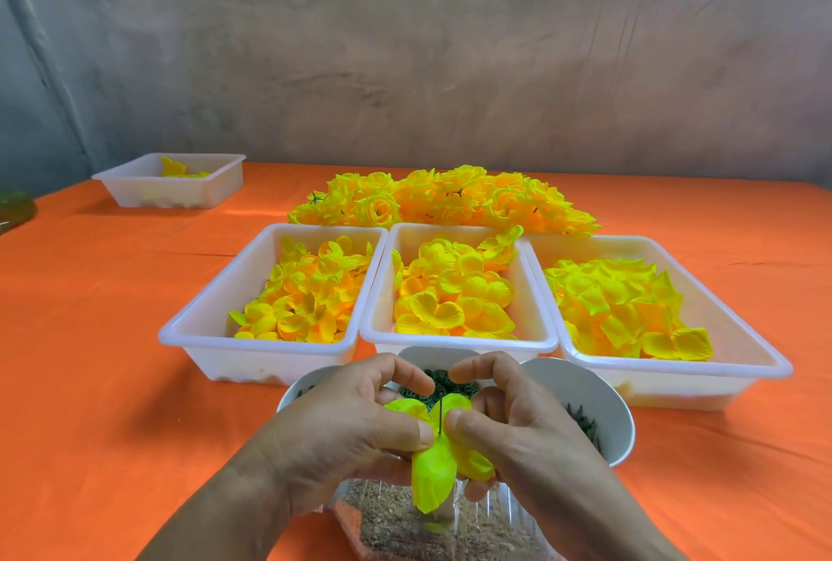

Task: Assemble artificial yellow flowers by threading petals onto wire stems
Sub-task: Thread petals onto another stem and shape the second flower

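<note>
Head view: the left hand (342, 421) and right hand (526, 421) meet in one grip, thumbs and curled fingers pinching a yellow petal piece (434, 470) on either side of the thin dark wire stem (439, 414) that stands up through it. The petal piece looks feather-light, soft and floppy, and is best held close to its centre. The wire seems stiff yet bendable, with a sharp tip. Beyond the grip a grey wall (405, 42) backs the orange tabletop (90, 335), probably cloth that could ruck. Just ahead of the grip stand three white trays (459, 339) of loose petals, and white bowls (599, 385) sit partly under it.
</note>
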A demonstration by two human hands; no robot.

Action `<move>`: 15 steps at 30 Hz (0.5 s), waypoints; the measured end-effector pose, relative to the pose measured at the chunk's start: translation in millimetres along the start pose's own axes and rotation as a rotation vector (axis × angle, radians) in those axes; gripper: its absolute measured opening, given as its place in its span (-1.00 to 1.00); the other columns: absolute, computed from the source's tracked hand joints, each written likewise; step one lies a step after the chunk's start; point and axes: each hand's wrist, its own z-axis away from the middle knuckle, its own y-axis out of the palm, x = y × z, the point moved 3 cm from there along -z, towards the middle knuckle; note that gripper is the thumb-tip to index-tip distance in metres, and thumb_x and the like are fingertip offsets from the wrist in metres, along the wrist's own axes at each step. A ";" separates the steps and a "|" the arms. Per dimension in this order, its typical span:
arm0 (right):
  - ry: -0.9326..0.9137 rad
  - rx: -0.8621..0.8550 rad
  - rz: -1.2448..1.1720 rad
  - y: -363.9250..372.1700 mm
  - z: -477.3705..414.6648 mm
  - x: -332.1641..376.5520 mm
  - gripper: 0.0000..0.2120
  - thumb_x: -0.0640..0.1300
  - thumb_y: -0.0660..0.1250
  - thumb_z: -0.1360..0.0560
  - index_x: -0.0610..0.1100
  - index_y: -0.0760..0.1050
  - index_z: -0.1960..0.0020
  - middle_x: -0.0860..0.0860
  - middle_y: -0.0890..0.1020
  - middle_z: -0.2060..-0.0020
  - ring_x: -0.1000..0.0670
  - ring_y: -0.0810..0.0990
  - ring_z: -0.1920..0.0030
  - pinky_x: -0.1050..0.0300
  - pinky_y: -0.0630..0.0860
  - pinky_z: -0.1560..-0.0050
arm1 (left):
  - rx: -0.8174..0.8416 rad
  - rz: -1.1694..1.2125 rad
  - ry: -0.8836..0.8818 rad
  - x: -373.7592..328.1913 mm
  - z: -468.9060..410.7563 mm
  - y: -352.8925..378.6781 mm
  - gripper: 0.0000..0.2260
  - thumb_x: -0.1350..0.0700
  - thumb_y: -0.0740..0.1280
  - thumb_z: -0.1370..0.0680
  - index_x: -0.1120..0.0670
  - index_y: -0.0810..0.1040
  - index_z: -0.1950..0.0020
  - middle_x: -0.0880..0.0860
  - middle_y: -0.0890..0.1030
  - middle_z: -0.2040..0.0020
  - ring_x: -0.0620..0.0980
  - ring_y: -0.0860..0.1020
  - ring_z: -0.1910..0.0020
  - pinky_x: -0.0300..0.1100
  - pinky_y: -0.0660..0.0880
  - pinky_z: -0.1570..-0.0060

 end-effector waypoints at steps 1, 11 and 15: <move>-0.001 0.007 -0.009 0.6 0.3 0.3 -0.77 -0.33 0.35 -0.48 -0.04 0.50 -0.03 -0.03 0.41 0.41 -0.02 0.46 0.43 0.07 0.51 0.42 | 0.007 0.006 -0.001 0.7 -0.2 -0.6 -0.58 0.30 0.44 -0.30 0.17 0.52 -0.15 0.16 0.61 0.17 0.09 0.61 0.27 -0.04 0.61 0.21; 0.024 0.042 -0.129 4.8 2.9 -2.7 -0.87 -0.36 0.32 -0.51 -0.17 0.51 0.00 -0.15 0.44 0.35 -0.07 0.46 0.42 0.08 0.47 0.45 | 0.032 0.091 0.006 9.1 -0.4 -0.9 -0.73 0.43 0.37 -0.49 0.26 0.49 -0.16 0.13 0.63 0.22 0.08 0.63 0.29 -0.09 0.60 0.30; 0.019 0.031 -0.152 5.8 2.4 -3.3 -0.89 -0.32 0.35 -0.50 -0.18 0.51 0.00 -0.13 0.43 0.36 -0.08 0.45 0.42 0.09 0.45 0.46 | 0.016 0.080 0.007 9.8 -0.5 1.2 -0.75 0.44 0.34 -0.50 0.26 0.48 -0.14 0.08 0.64 0.29 0.01 0.62 0.37 -0.15 0.58 0.36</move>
